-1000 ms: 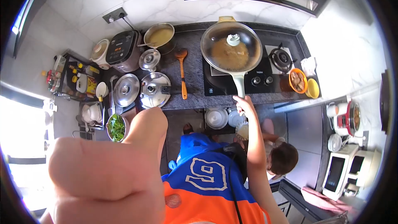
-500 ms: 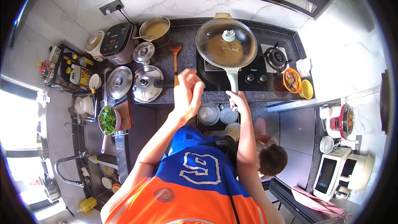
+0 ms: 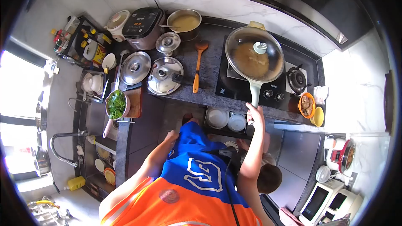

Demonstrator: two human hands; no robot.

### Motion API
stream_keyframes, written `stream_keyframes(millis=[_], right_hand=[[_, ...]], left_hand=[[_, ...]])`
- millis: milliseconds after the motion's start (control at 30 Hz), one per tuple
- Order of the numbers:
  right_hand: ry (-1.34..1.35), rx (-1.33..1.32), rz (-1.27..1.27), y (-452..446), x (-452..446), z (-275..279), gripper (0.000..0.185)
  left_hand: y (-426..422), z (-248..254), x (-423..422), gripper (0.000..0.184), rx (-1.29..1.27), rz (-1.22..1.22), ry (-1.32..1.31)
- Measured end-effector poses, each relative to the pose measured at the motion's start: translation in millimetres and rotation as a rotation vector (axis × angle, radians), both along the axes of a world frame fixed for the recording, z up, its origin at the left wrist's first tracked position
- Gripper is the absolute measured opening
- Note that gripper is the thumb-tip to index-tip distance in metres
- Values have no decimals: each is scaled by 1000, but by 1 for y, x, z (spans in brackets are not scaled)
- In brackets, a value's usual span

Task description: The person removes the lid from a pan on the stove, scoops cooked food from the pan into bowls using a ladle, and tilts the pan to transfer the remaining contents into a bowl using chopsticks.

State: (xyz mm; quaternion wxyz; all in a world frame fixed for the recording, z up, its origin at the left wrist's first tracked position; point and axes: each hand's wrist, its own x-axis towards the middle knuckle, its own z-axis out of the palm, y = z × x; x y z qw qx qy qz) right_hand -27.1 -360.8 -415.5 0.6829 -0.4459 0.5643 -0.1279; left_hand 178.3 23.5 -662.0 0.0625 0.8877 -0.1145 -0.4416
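My right hand is wrapped round the pale handle of a frying pan on the black hob. A glass lid with a pale knob covers the pan, and brown food in liquid shows through it. Beside my blue shorts, low on the left, is my left hand; its fingers are too small and partly hidden to make out. A wooden spatula lies on the dark counter, left of the hob. Metal lids rest further left.
A pot of pale liquid and a rice cooker stand at the back left. A pan of green leaves is near the sink. An orange bowl of meat sits right of the burner. Another person is low beside my right arm.
My left hand has dropped from in front of the camera to beside my shorts. My right hand stays on the pan handle. The view has shifted, and the counter items appear further right.
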Motion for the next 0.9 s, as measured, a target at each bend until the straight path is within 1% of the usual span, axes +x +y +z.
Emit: stream_keyframes(millis=[33,100,133,200,233,267,333,367,400,467,500,567,600,667,700,833,900], right_hand=[[32,15,-3,-1,0,-2,29],[45,24,8,-1,0,-1,27],[39,28,10,0,0,2,27],[27,24,-1,1,1,4,26],[34,29,-4,2,1,7,26],[39,35,-6,2,0,7,26],[51,42,-3,3,2,10,26],[59,40,-1,2,1,9,26],[67,39,3,2,1,8,26],[65,29,-15,2,1,7,25],[63,28,-7,4,0,8,25],[76,50,-26,5,1,9,25],[75,76,-43,4,3,11,25],[98,102,-43,4,5,17,26],[132,118,-36,3,7,18,26],[119,90,-15,4,7,15,27],[129,57,8,5,5,15,28]], left_hand=[[6,2,7,34,-3,-13,8],[4,18,20,31,29,-211,219],[-4,26,21,31,24,-242,225],[-16,26,21,32,-130,-221,142],[-23,24,21,32,-142,-208,104],[-26,24,21,32,-148,-243,111],[-35,22,27,33,-164,-358,-6],[-45,29,32,31,-106,-325,19],[-56,35,43,31,-114,-354,18],[-61,18,61,28,-159,-499,4],[-68,22,69,28,-157,-529,13],[-90,37,85,23,-185,-317,257],[-96,37,90,23,-183,-342,258],[-109,35,100,20,-308,-188,351],[-114,36,104,20,-354,-202,364],[-123,34,116,21,-282,-298,375],[-125,28,123,23,-245,-447,286]])
